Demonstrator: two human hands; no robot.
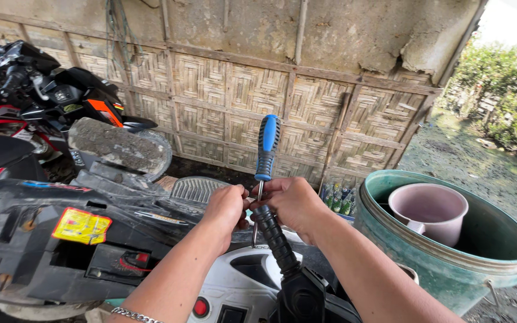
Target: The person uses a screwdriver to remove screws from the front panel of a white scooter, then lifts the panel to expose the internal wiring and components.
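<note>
Gripping a blue-and-black-handled steel screwdriver (266, 152) upright, both hands — left hand (225, 209) and right hand (291, 202) closed round its shank — work above the ribbed black rubber handlebar grip (273, 238) at six o'clock; the tip could slip and gouge rubber or fingers.

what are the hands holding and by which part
Both hands, the left hand and the right hand, pinch the metal shaft of a screwdriver just below its blue and black handle, which sticks up free above the handlebar grip.
</note>
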